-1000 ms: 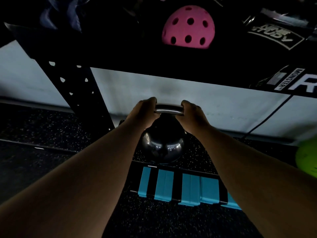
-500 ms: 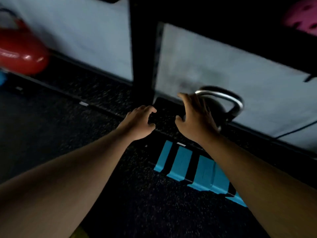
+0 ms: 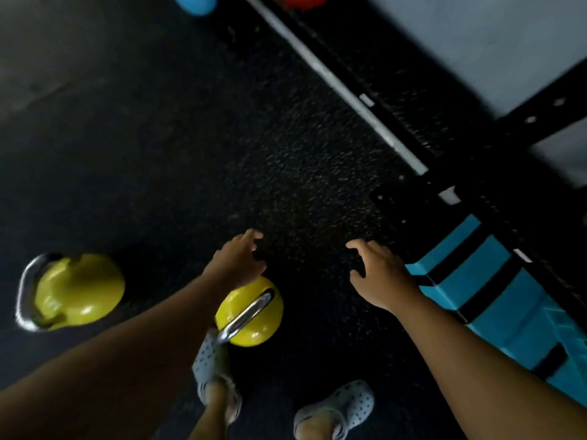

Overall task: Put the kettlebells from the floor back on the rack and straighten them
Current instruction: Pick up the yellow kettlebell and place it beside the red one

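Observation:
Two yellow kettlebells with steel handles are on the dark rubber floor. One kettlebell (image 3: 257, 315) stands upright just in front of my feet, partly under my left forearm. The other yellow kettlebell (image 3: 73, 292) lies tilted at the far left, handle pointing left. My left hand (image 3: 238, 258) hovers above the nearer one, fingers spread, holding nothing. My right hand (image 3: 378, 274) is open over bare floor, to the right. The black rack upright (image 3: 540, 119) shows at the right edge. The dark kettlebell from before is out of view.
A blue and black striped block (image 3: 495, 296) lies on the floor beside my right hand, at the rack's foot. A blue ball (image 3: 197, 3) and a red ball (image 3: 298, 0) sit at the top edge. My feet in light clogs (image 3: 336, 408) are below.
Both hands let go of the dark kettlebell by the rack. My view swung left and down to the floor, bringing two yellow kettlebells into sight.

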